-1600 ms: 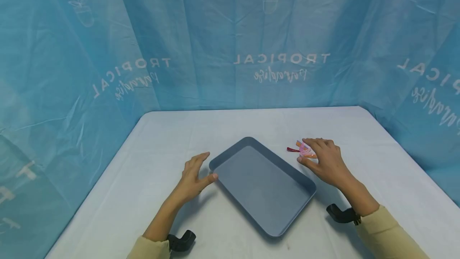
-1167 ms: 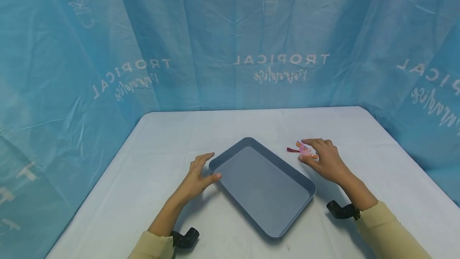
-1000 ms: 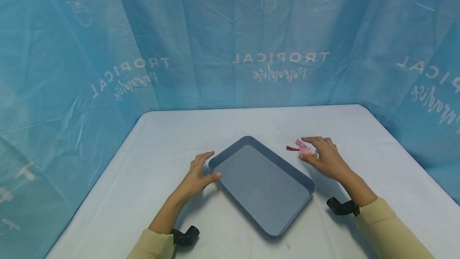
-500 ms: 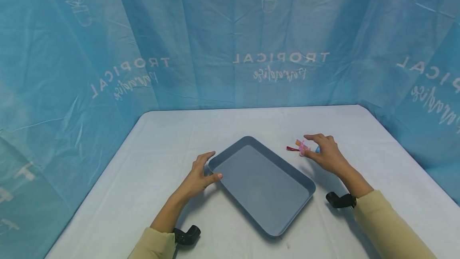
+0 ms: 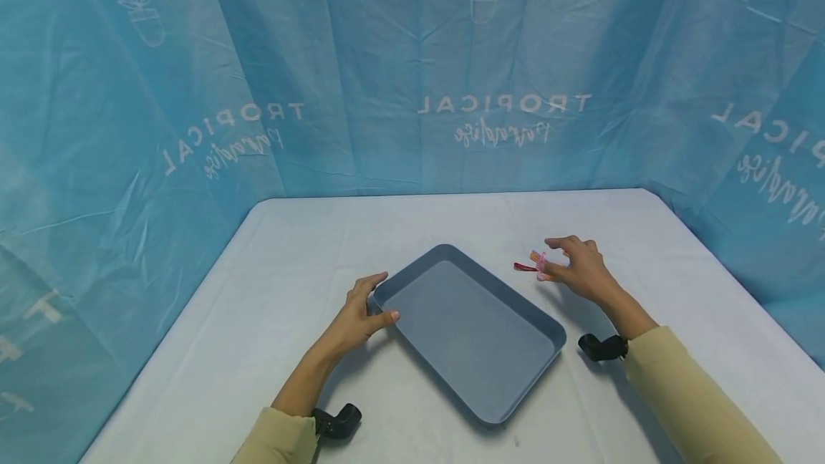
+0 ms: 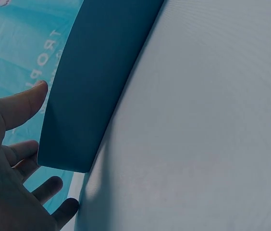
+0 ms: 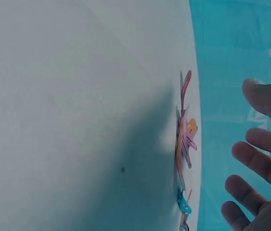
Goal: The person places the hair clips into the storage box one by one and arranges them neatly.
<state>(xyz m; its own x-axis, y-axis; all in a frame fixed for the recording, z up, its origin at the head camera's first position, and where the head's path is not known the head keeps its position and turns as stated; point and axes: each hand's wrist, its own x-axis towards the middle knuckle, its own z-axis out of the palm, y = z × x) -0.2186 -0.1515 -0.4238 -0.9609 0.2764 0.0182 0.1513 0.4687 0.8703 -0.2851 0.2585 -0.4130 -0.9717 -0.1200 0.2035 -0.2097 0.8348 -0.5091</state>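
Observation:
A blue-grey rectangular tray (image 5: 470,328) lies turned at an angle on the white table. At its left corner is my left hand (image 5: 351,317), thumb and fingers spread about the rim; light contact is hard to judge. In the left wrist view the tray's outer wall (image 6: 97,91) fills the space beside the thumb. My right hand (image 5: 580,269) hovers over a small pile of colourful snap hair clips, its fingers bent loosely with nothing between them. The right wrist view shows red (image 7: 186,89), pink and orange clips (image 7: 181,149), plus a blue clip (image 7: 184,204). The hand partly hides the pile.
A white cloth covers the table (image 5: 322,235). Blue printed curtains (image 5: 387,92) stand behind it and along both sides. Each wrist carries a black camera mount, such as the right mount (image 5: 602,347).
My right hand has drawn slightly back and up from its place over the clips, baring then covering a blue one. The left hand has edged right onto the tray's corner. The tray stays put.

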